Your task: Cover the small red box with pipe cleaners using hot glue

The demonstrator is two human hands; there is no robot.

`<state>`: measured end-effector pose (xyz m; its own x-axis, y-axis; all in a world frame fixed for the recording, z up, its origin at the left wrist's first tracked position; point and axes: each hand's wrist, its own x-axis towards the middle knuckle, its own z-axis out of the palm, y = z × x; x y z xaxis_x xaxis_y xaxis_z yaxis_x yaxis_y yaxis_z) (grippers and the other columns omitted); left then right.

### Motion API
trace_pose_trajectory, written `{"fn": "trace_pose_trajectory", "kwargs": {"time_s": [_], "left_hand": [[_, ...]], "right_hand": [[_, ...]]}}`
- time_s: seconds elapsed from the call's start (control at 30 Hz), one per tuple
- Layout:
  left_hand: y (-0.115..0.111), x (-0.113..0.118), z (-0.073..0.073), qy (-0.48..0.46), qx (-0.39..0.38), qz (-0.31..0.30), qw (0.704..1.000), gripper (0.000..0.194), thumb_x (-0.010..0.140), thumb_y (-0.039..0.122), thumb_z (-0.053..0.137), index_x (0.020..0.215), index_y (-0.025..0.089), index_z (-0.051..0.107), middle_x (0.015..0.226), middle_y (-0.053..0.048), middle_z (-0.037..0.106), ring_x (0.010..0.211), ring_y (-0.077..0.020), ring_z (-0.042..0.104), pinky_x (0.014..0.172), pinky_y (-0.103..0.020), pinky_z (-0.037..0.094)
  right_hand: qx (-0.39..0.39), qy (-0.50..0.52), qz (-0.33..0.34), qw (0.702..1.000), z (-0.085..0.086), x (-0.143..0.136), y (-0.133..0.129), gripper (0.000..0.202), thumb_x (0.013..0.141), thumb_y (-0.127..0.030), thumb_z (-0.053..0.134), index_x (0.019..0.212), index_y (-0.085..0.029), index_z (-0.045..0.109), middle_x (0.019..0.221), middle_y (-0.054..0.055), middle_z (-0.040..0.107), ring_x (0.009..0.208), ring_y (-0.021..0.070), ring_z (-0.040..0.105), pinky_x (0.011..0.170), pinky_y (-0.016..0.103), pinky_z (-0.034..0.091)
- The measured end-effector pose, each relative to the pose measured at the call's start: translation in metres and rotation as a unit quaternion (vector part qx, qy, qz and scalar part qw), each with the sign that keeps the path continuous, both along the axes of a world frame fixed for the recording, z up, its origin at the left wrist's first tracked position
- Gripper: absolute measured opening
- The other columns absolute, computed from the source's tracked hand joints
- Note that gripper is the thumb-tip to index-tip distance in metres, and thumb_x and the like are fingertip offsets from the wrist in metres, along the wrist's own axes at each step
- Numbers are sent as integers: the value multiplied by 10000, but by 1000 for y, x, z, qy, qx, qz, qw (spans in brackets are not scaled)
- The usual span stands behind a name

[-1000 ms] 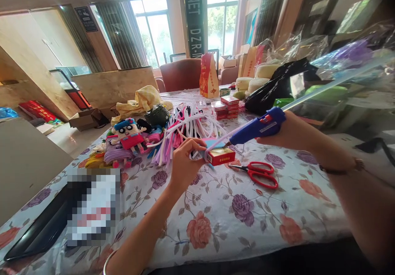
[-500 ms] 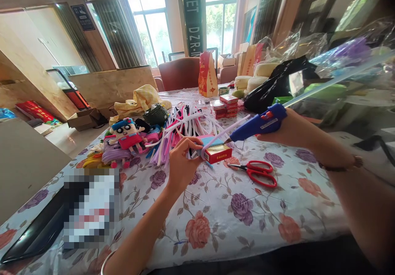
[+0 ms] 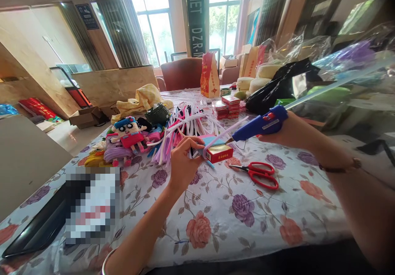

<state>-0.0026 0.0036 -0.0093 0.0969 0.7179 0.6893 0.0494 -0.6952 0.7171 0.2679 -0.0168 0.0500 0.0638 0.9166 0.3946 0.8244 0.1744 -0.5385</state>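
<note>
Currently, we hold a small red box (image 3: 219, 155) up over the surface (image 3: 138, 229), in front of a heap of fuzzy strips (image 3: 185, 122). Our left hand (image 3: 186, 159) is pinched narrow on the box's left end, where a lilac strip (image 3: 227, 130) slants up to the right. Our right hand (image 3: 285, 132) is closed around the handle of a blue glue gun (image 3: 261, 123), its nozzle at the box's right edge; we cannot tell whether it touches. Compared with a second ago, the lilac strip's free end shows clear above the nozzle, while both hands keep their grips. The box is flat-sided with a gold panel; the gun looks like smooth plastic. Red-handled scissors (image 3: 262, 175) lie nearby on the shiny flowered cover; farther out sit a ridged, yarn-like doll (image 3: 128, 133) and stacked small boxes (image 3: 227, 108).
</note>
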Motion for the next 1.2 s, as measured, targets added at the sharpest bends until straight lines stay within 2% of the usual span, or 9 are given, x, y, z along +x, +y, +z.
{"fn": "trace_pose_trajectory", "kwargs": {"time_s": [0.37,0.53,0.63,0.77,0.93,1.07,1.2], "left_hand": [[-1,1,1,-11,-3,-4,1000,209,620,168,774,672,197,573,857,-22,642,868,-167,618,804,-327,506],[-1,1,1,0,-6,7,1000,203,614,180,776,667,198,581,856,-27,645,869,-174,618,796,-333,510],[0,1,1,-8,-10,4,1000,216,605,172,777,660,196,570,849,-21,639,867,-169,614,785,-320,509],[2,0,1,-26,-20,17,999,233,584,134,771,676,197,566,852,-10,632,863,-159,606,759,-298,501],[3,-3,0,-35,-25,70,997,227,561,91,736,696,196,586,874,-4,632,871,-163,604,734,-287,484],[3,-4,2,-44,-35,103,993,234,547,79,717,693,198,579,874,3,626,865,-163,601,759,-299,480],[3,-4,2,-53,-24,107,993,237,543,77,717,685,201,573,866,8,622,864,-161,596,799,-315,484]], "right_hand": [[1,29,29,999,-4,5,3,280,512,-342,702,535,-198,462,488,-53,500,487,76,388,462,240,361],[-45,49,38,997,-2,6,3,267,513,-331,712,553,-199,484,484,-52,521,457,80,416,451,246,372],[-97,27,11,995,1,10,3,256,534,-330,734,565,-196,518,484,-41,555,454,96,469,470,258,396],[-163,-29,-23,986,6,22,5,227,555,-359,771,600,-189,626,564,1,651,556,143,582,562,282,449],[-198,-100,-111,969,10,46,8,294,598,-460,771,538,-195,660,475,17,603,468,142,535,505,298,412],[-163,-64,-148,973,3,60,14,325,681,-440,720,505,-178,643,444,30,576,484,155,539,527,295,399],[-111,37,-135,984,-16,64,24,373,650,-407,740,439,-164,552,422,27,545,483,145,498,524,286,355]]}}
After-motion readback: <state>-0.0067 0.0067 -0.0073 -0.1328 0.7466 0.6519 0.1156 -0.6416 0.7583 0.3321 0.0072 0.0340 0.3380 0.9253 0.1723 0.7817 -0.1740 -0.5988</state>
